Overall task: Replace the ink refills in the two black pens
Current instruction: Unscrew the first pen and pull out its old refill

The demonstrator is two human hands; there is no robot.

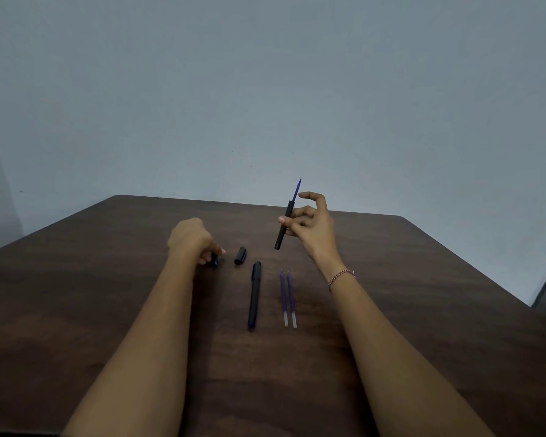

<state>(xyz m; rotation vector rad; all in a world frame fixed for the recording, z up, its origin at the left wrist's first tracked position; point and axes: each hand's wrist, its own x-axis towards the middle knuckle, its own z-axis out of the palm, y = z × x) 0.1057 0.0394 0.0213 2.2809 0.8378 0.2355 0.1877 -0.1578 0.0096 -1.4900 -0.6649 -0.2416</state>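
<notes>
A black pen barrel (279, 239) is held above the far right part of the counter (108, 279), pinched between the thumb and curled fingers of the right hand (311, 227), with the index finger raised clear of it. The barrel is tilted, its lower end towards the left and its upper end leaning right, and a blue refill (296, 190) is seen sticking out of the upper end, its tip pointing up and away. A beaded bracelet (341, 276) is worn on the right wrist. To the left, the left hand (191, 239) is lowered onto the counter, its fingers curled around a small dark piece (215, 262) that is gripped at the fingertips; what the piece is cannot be told. Just right of it a short black cap (240, 255) is lying loose on the dark wood. Nearer, between the two forearms, a second black pen (254, 294) is laid lengthwise with its cap on. Beside it on the right, two spare refills (283, 298) are lying close together and parallel, purple along most of their length with pale near ends and tips pointing to the far side. A plain grey wall (265, 89) is seen behind the counter.
</notes>
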